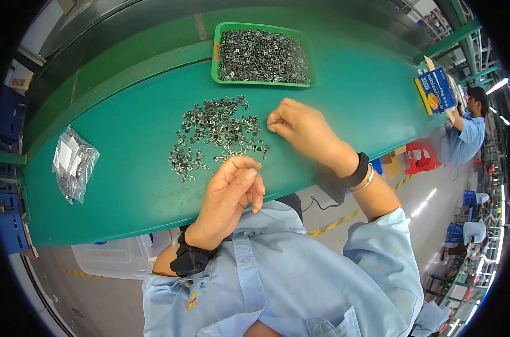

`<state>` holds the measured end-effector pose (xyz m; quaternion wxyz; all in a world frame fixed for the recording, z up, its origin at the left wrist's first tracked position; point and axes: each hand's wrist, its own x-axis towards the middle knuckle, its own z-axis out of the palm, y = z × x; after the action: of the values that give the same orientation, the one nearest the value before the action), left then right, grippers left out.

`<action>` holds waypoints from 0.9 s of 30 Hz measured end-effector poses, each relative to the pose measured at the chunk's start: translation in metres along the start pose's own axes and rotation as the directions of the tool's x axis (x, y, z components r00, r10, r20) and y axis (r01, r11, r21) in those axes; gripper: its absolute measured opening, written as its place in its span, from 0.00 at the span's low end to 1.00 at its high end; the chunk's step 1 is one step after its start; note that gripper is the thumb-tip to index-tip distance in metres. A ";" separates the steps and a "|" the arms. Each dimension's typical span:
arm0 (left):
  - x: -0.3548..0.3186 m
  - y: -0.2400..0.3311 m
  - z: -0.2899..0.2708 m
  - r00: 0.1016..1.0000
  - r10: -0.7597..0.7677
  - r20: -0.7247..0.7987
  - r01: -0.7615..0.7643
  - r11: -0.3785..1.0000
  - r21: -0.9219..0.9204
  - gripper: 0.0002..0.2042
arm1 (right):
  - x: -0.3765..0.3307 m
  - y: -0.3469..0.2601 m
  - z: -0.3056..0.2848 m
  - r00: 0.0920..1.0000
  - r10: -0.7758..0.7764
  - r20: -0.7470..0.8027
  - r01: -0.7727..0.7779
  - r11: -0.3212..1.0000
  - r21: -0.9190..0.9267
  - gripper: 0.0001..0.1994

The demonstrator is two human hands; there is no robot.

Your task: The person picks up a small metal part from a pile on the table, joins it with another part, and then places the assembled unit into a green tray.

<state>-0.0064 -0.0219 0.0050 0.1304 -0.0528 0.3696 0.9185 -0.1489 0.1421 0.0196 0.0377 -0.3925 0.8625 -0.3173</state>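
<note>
A loose pile of small shiny metal clips (212,126) is spread over the green tabletop (131,185). My right hand (305,129) is at the pile's right edge, thumb and forefinger pinched together; whatever they may hold is too small to make out. Just in front of the pile, nearer my body, my left hand (229,194) is raised with its fingers curled and its thumb against the forefinger. Anything inside that grip is hidden. Behind the pile stands a green plastic tray (214,70), filled with many more of the same metal pieces.
To the left lies a clear plastic bag (78,163) with small parts and a white slip. A blue and yellow box (436,92) sits at the table's far right end, near a person in a blue shirt (467,137). A red stool (422,157) stands below.
</note>
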 end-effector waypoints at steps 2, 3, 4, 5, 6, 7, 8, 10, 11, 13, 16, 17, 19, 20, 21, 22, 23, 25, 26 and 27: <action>0.001 0.000 0.001 1.000 0.002 -0.003 -0.002 1.000 0.013 0.07 | -0.001 0.002 -0.002 1.000 0.027 -0.008 -0.026 1.000 0.010 0.05; 0.001 -0.001 0.001 1.000 0.001 -0.002 -0.001 1.000 0.015 0.07 | -0.001 0.001 -0.001 1.000 0.027 -0.011 -0.027 1.000 0.010 0.05; 0.001 -0.001 0.002 1.000 0.006 -0.001 -0.006 1.000 0.019 0.07 | 0.000 -0.001 0.000 1.000 -0.003 -0.006 0.003 1.000 -0.010 0.05; 0.001 -0.001 0.002 1.000 0.013 -0.002 -0.013 1.000 0.022 0.07 | 0.002 -0.004 0.001 0.999 -0.035 0.002 0.035 0.999 -0.030 0.05; 0.001 -0.001 0.002 1.000 0.021 -0.004 -0.021 0.999 0.026 0.07 | 0.003 -0.006 0.002 0.998 -0.067 0.011 0.068 0.997 -0.049 0.05; 0.000 -0.002 0.003 1.000 0.022 -0.005 -0.022 0.999 0.027 0.07 | 0.004 -0.005 0.003 0.998 -0.069 0.011 0.069 0.996 -0.048 0.05; 0.000 -0.003 0.003 1.000 0.030 -0.007 -0.030 0.999 0.032 0.07 | 0.004 -0.003 0.004 0.996 -0.088 0.012 0.089 0.994 -0.063 0.05; 0.001 -0.003 0.003 0.999 0.049 -0.012 -0.049 0.998 0.042 0.07 | 0.006 -0.001 0.006 0.992 -0.129 0.014 0.130 0.987 -0.095 0.05; 0.001 -0.002 0.003 0.999 0.052 -0.013 -0.051 0.998 0.043 0.07 | 0.005 -0.001 0.004 0.991 -0.132 0.014 0.132 0.987 -0.095 0.05; 0.002 -0.001 0.002 0.998 0.060 -0.012 -0.059 0.996 0.067 0.08 | -0.005 -0.005 -0.005 0.998 -0.055 -0.013 0.055 0.998 0.001 0.06; 0.005 0.003 0.008 0.997 0.065 -0.035 -0.060 0.990 0.124 0.09 | -0.016 -0.023 -0.010 0.998 -0.040 -0.042 0.044 0.995 0.091 0.06; 0.005 0.004 0.012 0.997 0.062 -0.054 -0.053 0.984 0.169 0.09 | -0.023 -0.031 -0.011 0.996 -0.060 -0.063 0.068 0.989 0.130 0.06; 0.006 0.002 0.015 0.995 0.061 -0.078 -0.043 0.976 0.212 0.09 | -0.033 -0.038 -0.008 0.994 -0.079 -0.081 0.092 0.981 0.171 0.06; 0.007 0.000 0.014 0.997 0.054 -0.052 -0.042 0.977 0.211 0.09 | -0.036 -0.041 -0.004 0.990 -0.077 -0.120 0.098 0.980 0.176 0.06; 0.009 -0.002 0.013 0.998 0.048 -0.027 -0.041 0.977 0.210 0.10 | -0.039 -0.042 0.000 0.984 -0.075 -0.159 0.104 0.978 0.182 0.07; 0.009 -0.003 0.012 0.999 0.043 -0.003 -0.041 0.977 0.210 0.10 | -0.039 -0.043 0.003 0.978 -0.075 -0.196 0.112 0.976 0.188 0.07; 0.009 -0.002 0.012 0.999 0.045 -0.008 -0.042 0.976 0.213 0.10 | -0.040 -0.042 0.005 0.978 -0.077 -0.196 0.115 0.975 0.192 0.07; 0.010 -0.001 0.011 1.000 0.013 0.011 -0.014 0.991 0.135 0.11 | -0.039 -0.040 0.007 0.942 -0.207 -0.263 0.228 0.972 0.051 0.07; 0.011 0.000 0.011 1.000 -0.002 0.022 0.000 0.995 0.096 0.11 | -0.039 -0.040 0.008 0.917 -0.273 -0.289 0.279 0.960 -0.024 0.08; 0.012 0.001 0.009 1.000 -0.001 0.018 -0.001 0.995 0.098 0.11 | -0.039 -0.042 0.009 0.917 -0.275 -0.290 0.282 0.959 -0.020 0.08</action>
<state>-0.0181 -0.0141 0.0104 0.1362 -0.0379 0.4130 0.8997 -0.0917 0.1446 0.0296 -0.1303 -0.4598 0.7905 -0.3831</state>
